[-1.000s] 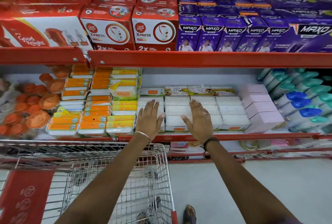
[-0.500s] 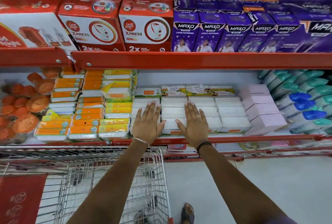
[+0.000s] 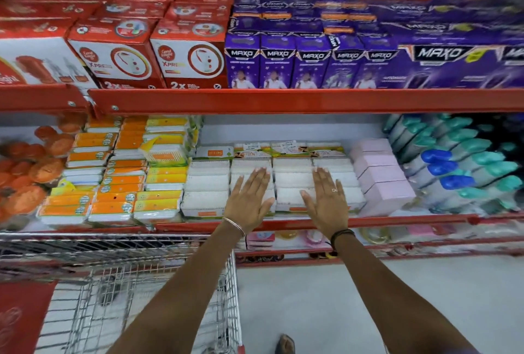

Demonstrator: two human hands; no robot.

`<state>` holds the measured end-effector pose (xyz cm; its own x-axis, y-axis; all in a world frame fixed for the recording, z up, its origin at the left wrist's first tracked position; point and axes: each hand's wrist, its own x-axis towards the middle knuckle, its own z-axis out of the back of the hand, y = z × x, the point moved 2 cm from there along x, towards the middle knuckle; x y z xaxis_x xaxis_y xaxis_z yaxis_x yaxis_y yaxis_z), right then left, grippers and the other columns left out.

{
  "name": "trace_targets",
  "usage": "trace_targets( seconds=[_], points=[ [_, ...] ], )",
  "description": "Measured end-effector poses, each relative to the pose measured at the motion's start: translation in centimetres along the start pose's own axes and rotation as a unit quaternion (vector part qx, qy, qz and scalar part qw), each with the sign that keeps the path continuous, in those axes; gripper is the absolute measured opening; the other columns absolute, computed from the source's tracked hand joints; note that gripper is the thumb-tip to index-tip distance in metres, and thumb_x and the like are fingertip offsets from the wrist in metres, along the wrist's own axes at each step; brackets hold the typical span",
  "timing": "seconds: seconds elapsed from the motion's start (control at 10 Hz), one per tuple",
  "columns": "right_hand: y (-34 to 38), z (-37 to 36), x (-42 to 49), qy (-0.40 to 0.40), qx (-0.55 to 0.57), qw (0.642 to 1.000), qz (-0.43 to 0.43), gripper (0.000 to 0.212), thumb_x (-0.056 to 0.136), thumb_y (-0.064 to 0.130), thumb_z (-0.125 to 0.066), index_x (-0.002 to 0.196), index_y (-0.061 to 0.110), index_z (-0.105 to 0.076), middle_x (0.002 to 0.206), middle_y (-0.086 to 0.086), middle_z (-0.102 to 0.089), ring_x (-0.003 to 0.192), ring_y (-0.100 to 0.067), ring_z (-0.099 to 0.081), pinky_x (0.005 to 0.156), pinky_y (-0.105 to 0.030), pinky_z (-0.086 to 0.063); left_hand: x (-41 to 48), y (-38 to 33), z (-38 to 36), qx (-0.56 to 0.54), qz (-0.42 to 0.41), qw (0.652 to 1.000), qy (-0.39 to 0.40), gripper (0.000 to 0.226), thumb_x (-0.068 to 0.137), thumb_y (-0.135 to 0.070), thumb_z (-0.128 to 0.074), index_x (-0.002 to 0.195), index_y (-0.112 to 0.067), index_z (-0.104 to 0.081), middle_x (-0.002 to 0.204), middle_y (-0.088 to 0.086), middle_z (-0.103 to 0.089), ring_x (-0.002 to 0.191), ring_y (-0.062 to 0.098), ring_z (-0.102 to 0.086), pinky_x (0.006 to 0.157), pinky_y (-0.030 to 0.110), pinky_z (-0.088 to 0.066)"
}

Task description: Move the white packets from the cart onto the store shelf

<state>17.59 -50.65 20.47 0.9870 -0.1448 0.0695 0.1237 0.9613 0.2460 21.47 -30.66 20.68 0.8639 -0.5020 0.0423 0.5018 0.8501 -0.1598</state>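
Note:
Several white packets [image 3: 205,182] lie stacked in rows on the red store shelf [image 3: 397,221], in its middle section. My left hand [image 3: 249,199] rests flat, fingers spread, on the front of the second stack of packets. My right hand [image 3: 326,200] lies flat and open on the stacks further right, a ring on one finger. Neither hand holds anything. The wire cart [image 3: 158,291] stands at lower left under my left forearm; I see no white packets in the visible part of its basket.
Orange and yellow packs [image 3: 113,183] fill the shelf left of the white packets, pink boxes [image 3: 380,175] and teal and blue bottles [image 3: 459,172] the right. Red and purple cartons [image 3: 283,61] stand on the shelf above. Grey floor and a sandalled foot [image 3: 285,343] lie below.
Both hands have shifted right along the white packets and spread further apart, still flat on them. The camera has moved closer and turned a little.

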Motion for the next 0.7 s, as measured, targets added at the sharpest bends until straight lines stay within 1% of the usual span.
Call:
trace_targets(
  seconds=[0.1,0.2,0.3,0.4,0.5,0.6,0.7],
  points=[
    [-0.4,-0.5,0.3,0.015,-0.013,1.0,0.008,0.086,0.086,0.065,0.008,0.146,0.011,-0.023,0.154,-0.008,-0.029,0.144,-0.021,-0.023,0.119,-0.041,-0.01,1.1,-2.1,-1.1,0.004,-0.003,1.0,0.008,0.072,0.089,-0.056,0.005,0.147,-0.016,-0.005,0.158,0.003,-0.011,0.145,0.018,-0.009,0.118,0.047,-0.012],
    [-0.7,-1.0,0.7,0.02,-0.016,1.0,0.005,0.084,0.089,0.063,0.006,0.143,0.01,-0.03,0.15,-0.009,-0.037,0.141,-0.023,-0.031,0.113,-0.038,-0.007,1.7,-2.7,-1.9,0.015,0.021,1.0,0.008,0.071,0.089,-0.055,0.005,0.147,-0.016,-0.007,0.158,0.004,-0.013,0.145,0.02,-0.012,0.117,0.047,-0.013],
    [-0.9,-1.4,0.9,0.019,-0.012,1.0,0.005,0.081,0.091,0.061,0.001,0.141,0.009,-0.034,0.147,-0.011,-0.043,0.138,-0.024,-0.037,0.111,-0.038,-0.011,1.8,-2.6,-2.1,0.019,0.031,0.999,0.006,0.076,0.088,-0.054,0.013,0.147,-0.013,-0.013,0.155,0.007,-0.022,0.143,0.022,-0.02,0.116,0.047,-0.017],
    [-1.0,-1.6,1.1,0.011,-0.014,1.0,0.016,0.082,0.09,0.062,0.002,0.142,0.009,-0.033,0.147,-0.011,-0.042,0.139,-0.023,-0.035,0.112,-0.037,-0.01,1.8,-2.6,-2.3,0.026,0.036,0.999,0.013,0.075,0.089,-0.052,0.01,0.146,-0.012,-0.018,0.153,0.007,-0.029,0.141,0.022,-0.027,0.114,0.048,-0.022],
    [-0.9,-1.5,0.9,0.015,-0.012,1.0,0.019,0.087,0.087,0.064,0.008,0.143,0.009,-0.029,0.15,-0.011,-0.037,0.141,-0.023,-0.03,0.115,-0.037,-0.008,1.7,-2.6,-2.4,0.022,0.043,0.999,0.024,0.077,0.088,-0.054,0.013,0.146,-0.012,-0.015,0.155,0.007,-0.025,0.143,0.021,-0.022,0.115,0.047,-0.02],
    [-0.9,-1.0,0.8,0.021,-0.009,0.999,0.04,0.096,0.08,0.067,0.02,0.146,0.009,-0.017,0.156,-0.009,-0.024,0.145,-0.021,-0.018,0.12,-0.041,-0.008,1.7,-2.5,-2.0,0.014,0.032,0.999,0.025,0.085,0.08,-0.058,0.023,0.147,-0.015,-0.005,0.158,0.005,-0.013,0.146,0.019,-0.009,0.118,0.046,-0.012],
    [-0.4,0.0,-0.1,0.009,-0.001,0.998,0.055,0.091,0.08,0.066,0.02,0.148,0.011,-0.007,0.159,-0.007,-0.012,0.147,-0.018,-0.009,0.12,-0.037,0.003,1.1,-3.5,-0.9,0.041,0.018,0.999,-0.013,0.078,0.086,-0.056,0.017,0.147,-0.015,-0.011,0.158,0.004,-0.013,0.145,0.021,-0.01,0.119,0.046,-0.013]
  ],
)
